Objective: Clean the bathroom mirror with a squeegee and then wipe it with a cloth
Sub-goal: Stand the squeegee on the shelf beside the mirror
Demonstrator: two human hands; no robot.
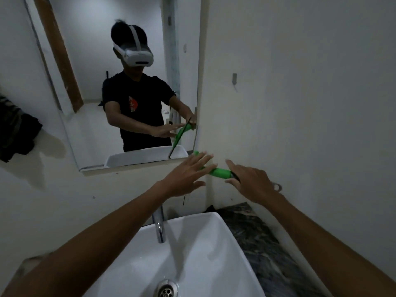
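The bathroom mirror [92, 133] hangs on the white wall above the sink and reflects a person in a headset. A green squeegee [219, 173] sits just below the mirror's lower right corner, its handle pointing right. My right hand [251, 184] grips the handle's end. My left hand [188, 174] lies flat over the squeegee's head with fingers spread, hiding most of it; a thin black blade edge shows below my wrist. A dark cloth [15, 129] hangs on the wall at the far left.
A white basin [225, 243] with a chrome tap [159, 226] and drain [166, 289] is under my arms. A dark marbled counter [263, 239] lies to its right. A wall hook [234, 79] and a metal ring [276, 186] are on the right wall.
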